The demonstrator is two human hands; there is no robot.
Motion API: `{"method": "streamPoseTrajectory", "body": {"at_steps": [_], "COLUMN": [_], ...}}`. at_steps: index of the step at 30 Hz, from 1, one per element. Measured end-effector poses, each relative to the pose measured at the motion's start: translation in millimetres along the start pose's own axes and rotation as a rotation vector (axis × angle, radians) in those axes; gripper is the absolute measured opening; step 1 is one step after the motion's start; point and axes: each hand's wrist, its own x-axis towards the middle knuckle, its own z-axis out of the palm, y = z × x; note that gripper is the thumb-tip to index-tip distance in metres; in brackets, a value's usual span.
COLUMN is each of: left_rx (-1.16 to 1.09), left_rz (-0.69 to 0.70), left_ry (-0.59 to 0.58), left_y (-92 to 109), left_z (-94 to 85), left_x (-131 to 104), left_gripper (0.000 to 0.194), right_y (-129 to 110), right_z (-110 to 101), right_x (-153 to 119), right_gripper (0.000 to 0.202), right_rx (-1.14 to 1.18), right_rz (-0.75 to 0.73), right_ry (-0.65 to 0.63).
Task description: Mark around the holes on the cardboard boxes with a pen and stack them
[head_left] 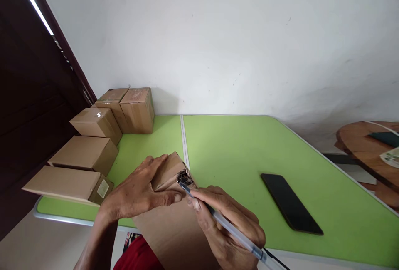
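A brown cardboard box (174, 224) is tilted at the near edge of the green table. My left hand (137, 191) grips its upper left part, with the fingers over the far side and the thumb pressed on the near face. In my right hand (227, 228) is a pen (230, 227) with a clear barrel, held in a writing grip. Its tip touches or lies very near a dark, rough patch (184, 177) at the box's upper corner. Whether that patch is ink or torn board, I cannot tell.
Several closed cardboard boxes (84, 153) line the table's left side. A black phone (291, 203) lies on the green table (230, 149) at the right. A white wall (218, 41) stands behind, a dark door (34, 107) at left, and a round wooden table (364, 149) at far right.
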Motion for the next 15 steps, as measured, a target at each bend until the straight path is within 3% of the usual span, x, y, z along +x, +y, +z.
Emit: {"method": "streamPoseTrajectory", "body": {"at_steps": [15], "left_rx": [-0.005], "left_rz": [-0.018], "left_ry": [0.004], "left_y": [-2], "left_z": [-2.7], "left_x": [-1], "left_gripper": [0.118], "right_y": [4], "right_z": [-5], "right_x": [-12], "right_gripper": [0.020], "right_rx": [0.004], "right_rz": [0.121], "right_ry": [-0.029]}}
